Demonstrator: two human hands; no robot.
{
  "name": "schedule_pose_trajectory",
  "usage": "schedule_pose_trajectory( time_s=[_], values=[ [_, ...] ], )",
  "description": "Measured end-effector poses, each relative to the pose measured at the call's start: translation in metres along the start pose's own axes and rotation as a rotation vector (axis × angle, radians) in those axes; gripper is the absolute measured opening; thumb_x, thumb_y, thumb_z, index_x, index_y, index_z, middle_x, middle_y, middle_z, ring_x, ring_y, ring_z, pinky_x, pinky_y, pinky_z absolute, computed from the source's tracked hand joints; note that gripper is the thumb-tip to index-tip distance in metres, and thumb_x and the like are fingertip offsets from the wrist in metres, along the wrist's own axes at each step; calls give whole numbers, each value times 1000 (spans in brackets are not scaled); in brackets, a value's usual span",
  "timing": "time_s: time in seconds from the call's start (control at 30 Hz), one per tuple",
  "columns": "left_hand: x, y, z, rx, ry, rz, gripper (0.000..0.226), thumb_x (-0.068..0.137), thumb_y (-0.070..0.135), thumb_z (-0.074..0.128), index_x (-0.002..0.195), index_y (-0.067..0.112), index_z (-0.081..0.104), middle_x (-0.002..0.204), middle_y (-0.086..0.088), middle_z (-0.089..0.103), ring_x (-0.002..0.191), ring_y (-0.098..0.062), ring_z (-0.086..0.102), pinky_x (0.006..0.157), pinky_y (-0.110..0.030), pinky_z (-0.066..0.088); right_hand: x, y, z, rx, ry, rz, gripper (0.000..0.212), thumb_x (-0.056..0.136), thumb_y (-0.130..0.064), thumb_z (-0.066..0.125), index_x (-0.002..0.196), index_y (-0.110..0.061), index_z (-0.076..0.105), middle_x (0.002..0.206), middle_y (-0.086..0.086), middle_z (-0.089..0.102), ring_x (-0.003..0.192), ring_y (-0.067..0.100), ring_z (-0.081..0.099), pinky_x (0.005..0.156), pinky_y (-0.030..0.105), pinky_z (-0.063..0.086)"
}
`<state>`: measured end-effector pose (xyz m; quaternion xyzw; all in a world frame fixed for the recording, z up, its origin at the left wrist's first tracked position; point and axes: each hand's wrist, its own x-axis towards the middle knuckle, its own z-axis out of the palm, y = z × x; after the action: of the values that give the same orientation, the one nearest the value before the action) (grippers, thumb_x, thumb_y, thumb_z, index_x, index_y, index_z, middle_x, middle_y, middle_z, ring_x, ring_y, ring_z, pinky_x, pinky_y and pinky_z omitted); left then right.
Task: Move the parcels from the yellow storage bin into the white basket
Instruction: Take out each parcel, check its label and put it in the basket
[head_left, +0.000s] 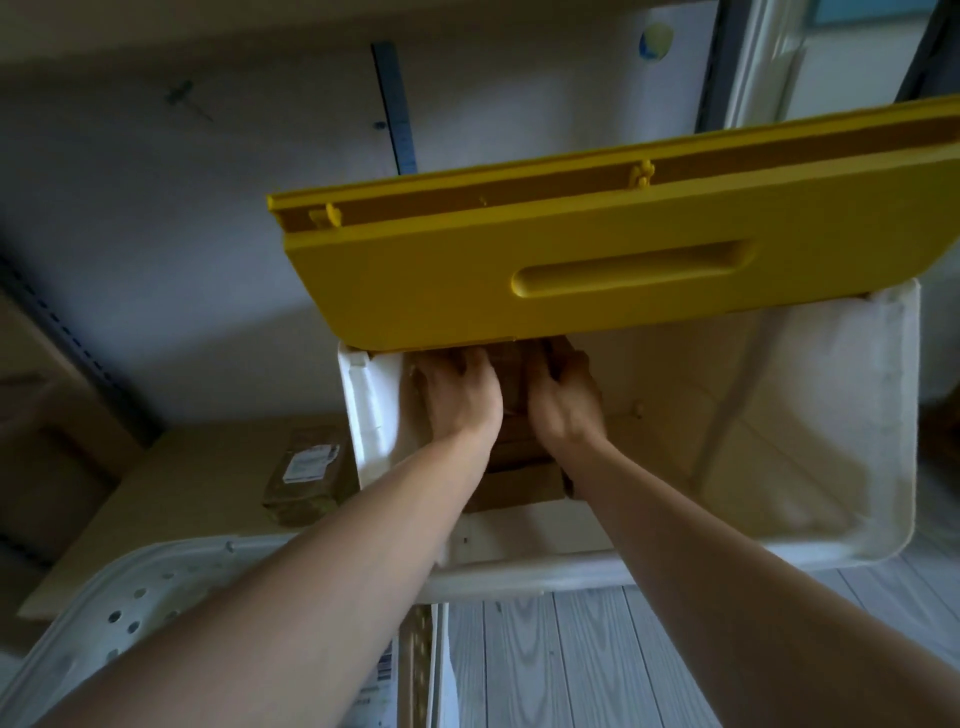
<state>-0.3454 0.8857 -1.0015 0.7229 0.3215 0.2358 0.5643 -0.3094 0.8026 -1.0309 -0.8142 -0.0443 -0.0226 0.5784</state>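
Both hands reach under the raised yellow flap (597, 270) of the yellow storage bin, whose white-lined interior (779, 441) lies open below it. The left hand (460, 395) and right hand (563, 400) sit side by side just below the flap's lower edge, fingers curled down over a brown parcel (514, 374) between them; the fingertips run into shadow under the flap, so the exact hold cannot be confirmed, though both appear to grip it. A second brown cardboard parcel (519, 486) lies nearer the viewer than the flap, between the forearms, against the bin's near wall. Parcels countable inside the bin: two, with the depth under the flap hidden. One further wrapped package with a printed label (306, 467) lies outside, to the left of the flap and lower, on a flat cardboard surface (208, 467). One white basket (130, 597), perforated, stands below and left of the flap, at the near edge of view. Judged handling: the parcels look like stiff cardboard, light to moderate in weight, not fragile in appearance and not slippery; a two-handed hold on opposite side faces suits them. The overhanging flap restricts lift height, so the parcel is best drawn toward the viewer before raising.
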Motion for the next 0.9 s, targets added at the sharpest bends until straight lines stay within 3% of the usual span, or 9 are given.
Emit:
schedule_pose_trajectory(
  time_s=[0.1,0.2,0.33,0.4,0.5,0.6,0.77,0.83,0.9],
  values=[
    [-17,6,-14,-11,-43,36,56,103,35,49,151,14,31,145,-14,49,125,-32,50,93,-37,34,-24,-11,-19,36,102,100,44,104,-52,35,110,-12,54,92,6,63,80,26,60,65,35,39],
    [-35,8,-28,-93,-135,2,39,101,38,52,133,15,46,120,-4,56,102,-21,50,87,-33,34,-49,-21,-36,107,128,180,41,98,-53,48,99,-14,61,86,3,64,76,20,60,63,33,41],
    [-70,4,-60,-93,-250,-37,19,97,32,57,94,14,50,85,-5,54,81,-22,53,67,-35,39,-82,-29,-58,267,99,277,20,84,-33,66,78,-15,62,79,9,67,71,29,66,62,48,59],
    [-93,5,-83,-85,-261,30,20,95,27,61,87,16,45,76,-1,45,72,-19,45,61,-33,34,-97,-35,-67,351,70,267,18,83,-25,69,73,-17,57,80,11,66,71,27,66,57,41,57],
    [-119,2,-117,-174,-326,128,25,91,21,67,81,19,44,72,1,44,68,-16,43,62,-32,37,-123,-45,-77,467,28,275,13,89,-20,67,95,-9,64,85,10,66,72,24,64,50,27,50],
    [-139,0,-150,-288,-450,132,26,92,13,67,84,16,43,80,-7,52,76,-20,53,69,-34,45,-146,-49,-81,567,-105,355,39,87,-32,66,119,-9,65,98,12,70,78,24,66,50,27,48],
    [-159,-13,-193,-370,-582,146,32,86,17,72,83,14,40,100,-10,69,101,-20,71,79,-28,58,-176,-47,-82,608,-302,397,65,71,-46,72,125,-10,67,119,18,72,107,37,70,99,50,52],
    [-157,-17,-207,-327,-590,177,43,77,36,75,86,9,42,106,-19,66,103,-29,69,81,-37,61,-186,-50,-81,605,-370,373,73,68,-45,76,129,-7,64,124,22,69,116,41,66,107,56,47],
    [-151,-17,-220,-332,-569,170,51,76,40,73,92,0,47,101,-17,68,95,-27,71,71,-30,60,-194,-54,-79,608,-448,326,83,64,-41,79,134,-1,56,119,21,67,112,40,65,102,53,49]
  ],
)
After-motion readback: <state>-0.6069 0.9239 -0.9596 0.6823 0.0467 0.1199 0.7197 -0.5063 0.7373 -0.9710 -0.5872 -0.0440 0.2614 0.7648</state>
